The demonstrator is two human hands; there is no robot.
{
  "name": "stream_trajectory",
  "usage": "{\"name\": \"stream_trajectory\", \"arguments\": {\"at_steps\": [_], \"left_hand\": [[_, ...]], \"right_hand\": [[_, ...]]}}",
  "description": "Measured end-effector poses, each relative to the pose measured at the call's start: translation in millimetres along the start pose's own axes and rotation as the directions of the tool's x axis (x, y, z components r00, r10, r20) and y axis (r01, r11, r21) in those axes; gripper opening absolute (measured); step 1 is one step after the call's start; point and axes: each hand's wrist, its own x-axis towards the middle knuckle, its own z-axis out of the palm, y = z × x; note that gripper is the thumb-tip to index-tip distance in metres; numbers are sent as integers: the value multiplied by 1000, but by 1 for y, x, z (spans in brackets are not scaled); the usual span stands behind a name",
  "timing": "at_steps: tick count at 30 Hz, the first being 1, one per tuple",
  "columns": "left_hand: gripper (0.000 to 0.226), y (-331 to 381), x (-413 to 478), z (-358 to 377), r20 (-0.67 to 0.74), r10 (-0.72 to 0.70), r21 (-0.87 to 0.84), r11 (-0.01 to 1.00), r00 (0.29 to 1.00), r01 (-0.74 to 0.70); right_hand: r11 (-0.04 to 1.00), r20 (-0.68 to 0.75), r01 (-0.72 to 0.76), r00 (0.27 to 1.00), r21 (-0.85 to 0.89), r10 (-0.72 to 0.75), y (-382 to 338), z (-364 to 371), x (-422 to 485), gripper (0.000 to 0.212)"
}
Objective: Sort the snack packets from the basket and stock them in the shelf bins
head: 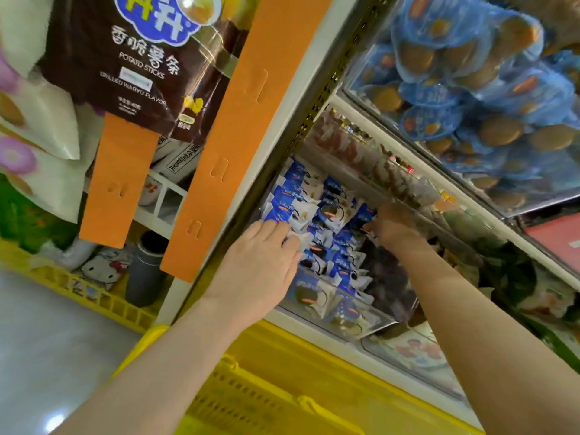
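The left grip (266, 252) lies released, fingers fairly straight, pressing flat on the snack packets (329, 215) at the near left of the clear shelf bin (314, 318). The right grip (392, 227) reaches into the far right of the same bin. Its fingers are tucked down among the packets and hidden, so I cannot tell whether it grasps one or only pushes.

The bin is already well stocked: packets fill its left and middle from the front wall to the back, stacked loosely on edge and overlapping. The right side of the bin looks dark and lower, so there seems to be room left there. Both grips appear to be tidying or seating packets rather than fetching new ones. The yellow basket (270, 400) sits just below the bin, and the part of it in view shows only bare lattice, which suggests this sort is near its end. Most of the basket is out of view, though.

The packets are small and pillow-shaped, blue and white with a dark round snack pictured on them. They are glossy and crinkled, and likely to slide over one another.
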Motion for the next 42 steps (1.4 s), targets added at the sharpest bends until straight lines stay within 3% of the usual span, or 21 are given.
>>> {"name": "stream_trajectory", "arguments": {"at_steps": [4, 9, 11, 14, 16, 18, 20, 23, 27, 30, 32, 36, 39, 42], "left_hand": [[47, 0, 1, 2, 1, -3, 2, 1000, 1000, 3], [50, -1, 0, 2, 12, -8, -18, 1000, 1000, 8], [51, -1, -1, 3, 3, -10, -22, 1000, 1000, 10], [50, -1, -1, 4, -5, -12, -23, 1000, 1000, 12], [50, -1, -1, 5, -3, -19, -20, 1000, 1000, 19], [51, 0, -1, 6, -6, -31, -17, 999, 1000, 31], [51, 0, -1, 6, -1, -31, -18, 999, 1000, 31], [52, 1, -1, 6, 0, -33, -15, 999, 999, 33], [52, 1, -2, 7, 1, -27, -21, 999, 1000, 27], [50, 0, -1, 6, -4, -17, -18, 1000, 1000, 17], [49, 0, 0, 5, 10, -10, -15, 1000, 1000, 10], [49, -2, 0, 3, 36, 10, -21, 1000, 999, -10], [51, -3, 1, -2, 88, 19, -16, 1000, 996, -18], [48, 0, -1, -5, 88, 6, -10, 1000, 996, -5]], "right_hand": [[987, 2, 37, 999, 157, -38, -1, 7, 10, 46], [986, -87, 94, 990, -140, -107, -2, 12, 18, 42], [987, -142, 60, 987, -146, -81, -4, 14, 19, 36], [996, -212, 77, 974, -38, -83, -10, 15, 20, 35], [979, -246, 165, 960, 117, -133, -16, 16, 17, 27], [937, -188, 304, 944, 173, -272, -23, 20, 11, 26], [929, -53, 360, 933, 93, -356, -25, 27, 9, 37], [944, -14, 328, 945, 41, -328, -19, 33, 16, 53], [932, -178, 264, 958, 248, -224, -19, 39, 27, 38], [910, -54, 215, 976, 355, -210, -23, 46, 32, 41], [914, -33, 223, 974, 340, -225, -25, 48, 35, 43], [941, -124, 302, 951, 153, -285, -26, 44, 23, 43], [921, -190, 300, 948, 250, -257, -26, 33, -8, 20], [852, -246, 350, 931, 389, -270, -19, 25, -63, 37]]}}
